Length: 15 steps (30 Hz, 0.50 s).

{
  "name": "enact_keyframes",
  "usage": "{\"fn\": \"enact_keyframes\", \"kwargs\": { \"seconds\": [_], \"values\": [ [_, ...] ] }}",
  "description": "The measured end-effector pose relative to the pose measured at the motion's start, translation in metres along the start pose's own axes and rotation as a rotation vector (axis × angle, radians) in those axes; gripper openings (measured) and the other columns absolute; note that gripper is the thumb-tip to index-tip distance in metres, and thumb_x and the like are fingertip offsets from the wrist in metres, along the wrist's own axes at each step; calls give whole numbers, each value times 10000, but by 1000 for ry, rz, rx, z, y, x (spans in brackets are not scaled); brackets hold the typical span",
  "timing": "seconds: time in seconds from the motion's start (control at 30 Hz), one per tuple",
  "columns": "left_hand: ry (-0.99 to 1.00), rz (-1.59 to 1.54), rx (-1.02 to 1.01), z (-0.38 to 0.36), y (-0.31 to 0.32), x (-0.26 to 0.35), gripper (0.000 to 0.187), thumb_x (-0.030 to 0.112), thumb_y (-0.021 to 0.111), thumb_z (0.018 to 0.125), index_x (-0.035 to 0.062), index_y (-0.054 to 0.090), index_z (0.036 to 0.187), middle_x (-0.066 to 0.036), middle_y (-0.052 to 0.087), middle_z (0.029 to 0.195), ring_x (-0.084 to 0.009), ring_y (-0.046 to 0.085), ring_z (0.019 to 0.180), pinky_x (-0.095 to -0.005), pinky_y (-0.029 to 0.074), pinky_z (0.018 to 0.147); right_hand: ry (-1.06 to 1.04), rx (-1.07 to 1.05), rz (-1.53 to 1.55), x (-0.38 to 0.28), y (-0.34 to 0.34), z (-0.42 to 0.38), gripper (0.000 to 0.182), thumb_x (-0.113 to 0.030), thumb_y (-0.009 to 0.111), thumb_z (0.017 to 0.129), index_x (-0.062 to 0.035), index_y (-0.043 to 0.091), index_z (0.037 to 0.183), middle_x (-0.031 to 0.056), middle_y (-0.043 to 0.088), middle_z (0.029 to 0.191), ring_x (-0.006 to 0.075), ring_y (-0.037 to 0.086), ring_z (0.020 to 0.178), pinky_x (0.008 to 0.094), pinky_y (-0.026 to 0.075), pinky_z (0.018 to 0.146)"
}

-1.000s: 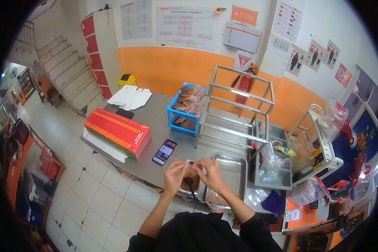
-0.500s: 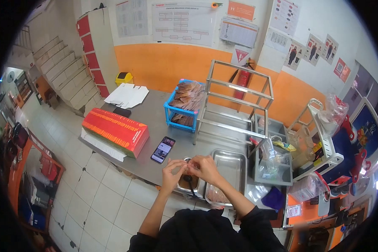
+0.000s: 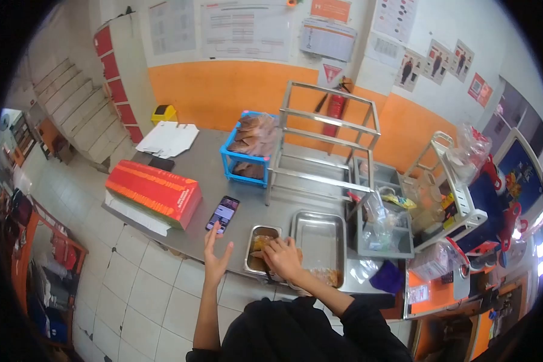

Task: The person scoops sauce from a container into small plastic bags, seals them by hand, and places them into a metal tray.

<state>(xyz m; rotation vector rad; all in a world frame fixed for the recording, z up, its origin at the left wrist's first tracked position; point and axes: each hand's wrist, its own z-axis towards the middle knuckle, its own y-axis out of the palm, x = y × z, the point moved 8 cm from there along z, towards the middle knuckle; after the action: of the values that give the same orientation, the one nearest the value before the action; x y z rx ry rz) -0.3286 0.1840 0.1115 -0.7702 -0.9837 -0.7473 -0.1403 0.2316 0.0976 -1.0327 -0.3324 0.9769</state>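
Observation:
My left hand (image 3: pixel 217 256) is open, its fingers apart, with a fingertip over the lower end of the phone (image 3: pixel 224 212), whose screen is lit. My right hand (image 3: pixel 282 258) is closed, fingers bent down over a small steel container (image 3: pixel 273 230) of brown liquid; what the fingers grip is hidden. To its right lies a larger steel tray (image 3: pixel 317 232) with pale, brownish pieces at its near end.
A red box (image 3: pixel 154 192) stands left on the steel table. Behind are a blue basket (image 3: pixel 228 158) of brown flat packs and a metal rack (image 3: pixel 326 136). A grey divided bin (image 3: pixel 392 241) and a white cart (image 3: pixel 458 193) stand right.
My hands were together above the small container, fingers pinched. They have parted: the left moved to the phone and opened, the right went lower over the container. The view shifted slightly.

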Motion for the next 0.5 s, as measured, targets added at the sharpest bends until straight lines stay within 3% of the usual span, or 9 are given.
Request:
{"fn": "enact_keyframes", "kwargs": {
  "seconds": [0.07,0.17,0.27,0.33,0.4,0.47,0.5],
  "values": [
    [-18,-20,-16,-3,5,-4,642,101,681,851,54,428,1440,-117,484,1348,-212,486,1143,-356,372,1020,117,-115,116,12,15,-5,139,-186,706,766,-79,655,838,65,646,863,224,614,851,415,426,828],
    [-40,-137,-31,-4,17,-15,592,101,638,890,50,424,1440,-109,480,1370,-204,483,1172,-351,363,1033,672,-226,630,66,30,-26,140,-146,703,780,-39,684,868,59,682,849,188,650,810,352,486,794],
    [-141,-312,-33,-3,29,-5,540,111,592,929,47,425,1439,-106,475,1385,-199,478,1192,-346,349,1045,823,-169,1037,110,4,-59,140,-110,679,815,-8,696,910,50,697,869,137,658,817,277,516,760],
    [-179,-359,-47,-1,36,4,513,122,569,946,48,431,1435,-107,472,1395,-200,473,1204,-343,339,1055,912,-89,1037,140,-31,-99,118,-89,656,844,0,691,914,30,683,872,98,638,849,251,507,777],
    [-219,-386,-52,1,43,4,509,153,559,954,48,431,1435,-109,470,1397,-203,469,1209,-344,327,1065,999,-5,849,166,-85,-146,94,-41,639,852,4,684,920,44,685,873,114,645,864,257,509,791],
    [-250,-389,-45,-1,47,7,510,177,551,958,47,430,1436,-111,468,1399,-206,465,1213,-347,317,1074,994,230,751,196,-132,-200,151,-116,683,835,19,698,900,69,707,806,118,661,761,262,522,682],
    [-256,-381,-40,0,50,11,512,187,548,959,46,430,1436,-113,466,1400,-208,463,1214,-349,312,1078,1101,311,621,213,-149,-235,161,-127,689,832,20,696,898,78,708,795,121,662,749,265,521,667]
  ]
}}
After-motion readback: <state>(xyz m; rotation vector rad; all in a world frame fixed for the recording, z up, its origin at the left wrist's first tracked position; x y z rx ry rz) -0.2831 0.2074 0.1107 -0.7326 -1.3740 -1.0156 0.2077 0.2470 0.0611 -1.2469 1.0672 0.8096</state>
